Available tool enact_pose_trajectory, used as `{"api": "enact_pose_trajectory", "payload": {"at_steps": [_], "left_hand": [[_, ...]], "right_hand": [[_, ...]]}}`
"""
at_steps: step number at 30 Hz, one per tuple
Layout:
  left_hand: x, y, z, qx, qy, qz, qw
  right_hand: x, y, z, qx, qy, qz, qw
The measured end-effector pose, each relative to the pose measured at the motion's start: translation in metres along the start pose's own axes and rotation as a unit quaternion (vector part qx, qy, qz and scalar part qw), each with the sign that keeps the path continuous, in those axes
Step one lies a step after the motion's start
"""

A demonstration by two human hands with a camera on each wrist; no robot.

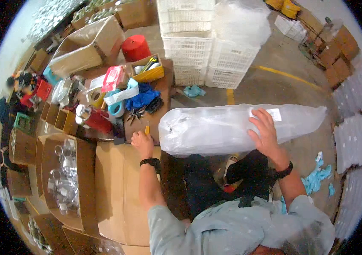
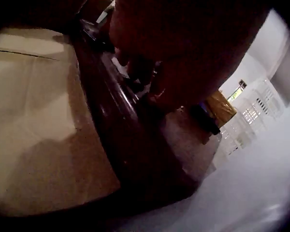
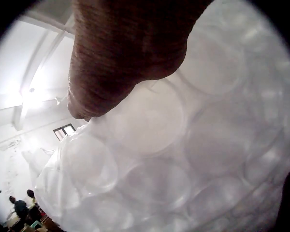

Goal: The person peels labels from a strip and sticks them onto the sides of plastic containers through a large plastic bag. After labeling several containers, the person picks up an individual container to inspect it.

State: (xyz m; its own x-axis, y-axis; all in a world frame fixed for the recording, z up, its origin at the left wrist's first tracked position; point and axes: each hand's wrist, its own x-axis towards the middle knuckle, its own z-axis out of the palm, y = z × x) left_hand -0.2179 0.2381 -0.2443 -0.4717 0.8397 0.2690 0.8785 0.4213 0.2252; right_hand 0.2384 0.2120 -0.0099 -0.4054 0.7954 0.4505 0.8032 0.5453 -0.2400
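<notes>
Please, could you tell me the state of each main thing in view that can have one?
Wrapped bundle, filled, lying down
Right grip, open, resting on the bundle
Left grip, at the table; whether it holds the thin yellow item is unclear
Near carton, open, holding clear items
Large carton, open
Yellow box, open, holding small items
White crates, stacked

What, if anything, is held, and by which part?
The right hand only rests on the plastic bundle, near its label; whether the left hand holds anything cannot be told.
</notes>
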Motion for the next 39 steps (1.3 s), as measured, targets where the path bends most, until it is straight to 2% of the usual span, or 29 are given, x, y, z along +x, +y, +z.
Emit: {"api": "enact_pose_trajectory", "payload": {"at_steps": [1, 2, 4, 6, 9, 11, 12, 16, 18, 19, 21, 23, 25, 26, 27, 28, 30, 31, 33, 34, 36, 37, 38, 39], "left_hand": [[0.0, -0.002, -0.001, 0.012, -0.015, -0.022, 1.0], [-0.001, -0.002, -0.003, 0.008, -0.013, -0.011, 1.0], [-0.007, -0.003, -0.013, -0.041, -0.052, -0.025, 0.997], [-0.011, -0.023, 0.006, -0.077, -0.05, -0.024, 0.995], [-0.013, -0.025, -0.006, -0.146, -0.064, -0.046, 0.986], [-0.019, -0.021, -0.023, -0.289, -0.101, -0.085, 0.948], [-0.022, -0.022, -0.026, -0.351, -0.099, -0.073, 0.928], [-0.019, -0.026, -0.002, -0.305, -0.063, -0.077, 0.947], [-0.018, -0.027, 0.013, -0.37, -0.065, -0.114, 0.92], [-0.018, -0.029, 0.018, -0.371, -0.066, -0.113, 0.919], [-0.011, -0.025, 0.027, -0.471, -0.067, -0.154, 0.866], [-0.01, -0.009, 0.008, -0.471, -0.093, -0.156, 0.863], [-0.011, -0.012, 0.015, -0.468, -0.115, -0.159, 0.862], [-0.01, -0.013, 0.018, -0.366, -0.047, -0.112, 0.923], [-0.01, -0.016, 0.025, -0.257, 0.022, -0.063, 0.964], [-0.011, -0.009, 0.006, -0.257, 0.022, -0.059, 0.964], [-0.019, 0.025, -0.078, -0.48, 0.052, -0.024, 0.875], [-0.027, 0.043, -0.115, -0.481, 0.05, -0.021, 0.875], [-0.048, 0.076, -0.182, -0.547, 0.056, 0.045, 0.834], [-0.061, 0.091, -0.206, -0.545, 0.056, 0.046, 0.835], [-0.082, 0.113, -0.242, -0.421, 0.117, 0.206, 0.876], [-0.084, 0.118, -0.253, -0.422, 0.111, 0.213, 0.874], [-0.083, 0.128, -0.259, -0.336, 0.131, 0.299, 0.883], [-0.084, 0.147, -0.258, -0.259, 0.146, 0.39, 0.871]], "right_hand": [[0.0, 0.0, 0.001, 0.011, 0.004, -0.005, 1.0], [-0.001, 0.0, 0.001, 0.015, 0.005, -0.005, 1.0], [-0.004, 0.002, 0.003, 0.011, 0.009, 0.002, 1.0], [-0.002, 0.002, 0.002, 0.024, 0.017, -0.001, 1.0], [-0.002, 0.001, 0.003, 0.024, 0.032, -0.015, 0.999], [-0.001, 0.001, 0.001, 0.024, 0.03, -0.009, 0.999], [-0.003, -0.001, 0.001, 0.02, 0.027, -0.003, 0.999], [-0.006, -0.001, 0.005, 0.024, 0.041, -0.002, 0.999], [-0.007, 0.0, 0.006, 0.025, 0.043, -0.008, 0.999], [-0.007, 0.001, 0.006, 0.024, 0.046, -0.009, 0.999], [-0.004, 0.002, 0.005, 0.018, 0.046, -0.012, 0.999], [-0.007, 0.001, 0.003, 0.014, 0.04, -0.01, 0.999], [-0.007, 0.0, 0.002, 0.019, 0.043, -0.012, 0.999], [-0.006, 0.001, 0.002, 0.017, 0.046, -0.009, 0.999], [-0.006, 0.001, 0.003, 0.019, 0.044, -0.011, 0.999], [-0.006, 0.001, 0.003, 0.021, 0.043, -0.012, 0.999], [-0.006, 0.001, 0.003, 0.017, 0.049, -0.013, 0.999], [-0.008, 0.0, 0.003, 0.017, 0.048, -0.018, 0.999], [-0.008, -0.001, 0.002, 0.015, 0.056, -0.021, 0.998], [-0.007, -0.001, 0.002, 0.014, 0.061, -0.027, 0.998], [-0.005, 0.0, 0.005, 0.021, 0.059, -0.026, 0.998], [-0.008, 0.003, 0.006, 0.02, 0.055, -0.018, 0.998], [-0.009, 0.008, 0.016, 0.029, 0.068, -0.028, 0.997], [-0.012, 0.013, 0.021, 0.026, 0.082, -0.025, 0.996]]}}
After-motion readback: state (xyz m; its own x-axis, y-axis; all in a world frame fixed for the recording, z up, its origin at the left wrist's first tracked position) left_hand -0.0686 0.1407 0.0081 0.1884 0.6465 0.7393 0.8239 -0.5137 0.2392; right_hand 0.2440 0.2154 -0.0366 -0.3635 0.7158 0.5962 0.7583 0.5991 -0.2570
